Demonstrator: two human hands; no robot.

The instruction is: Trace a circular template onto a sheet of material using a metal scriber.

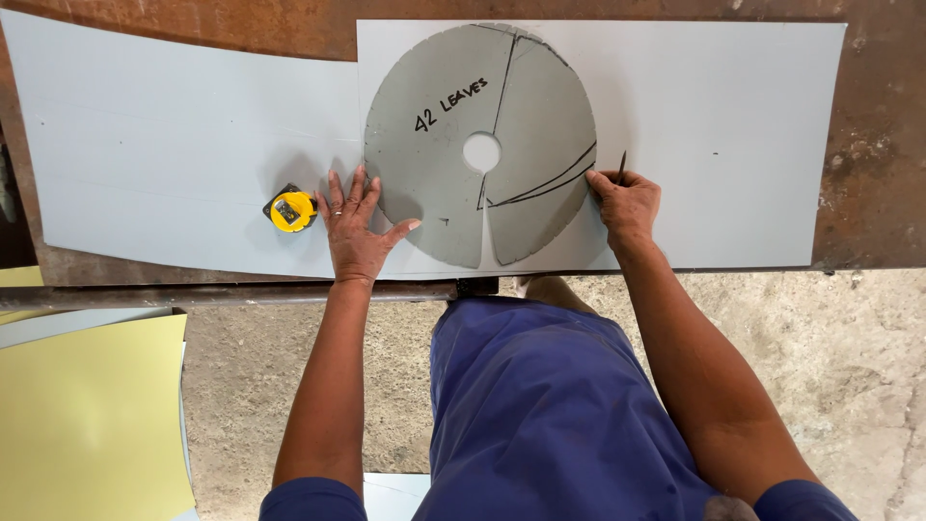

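Centre-top of the frame, a grey disc template with a centre hole and a wedge cut lies flat on a pale grey sheet spread over the rusty tabletop. Left hand is spread flat, fingers apart, thumb touching the disc's lower-left edge. Right hand sits at the disc's right rim, its grip pinched on a thin scriber. A yellow tape measure lies just beside the left hand.
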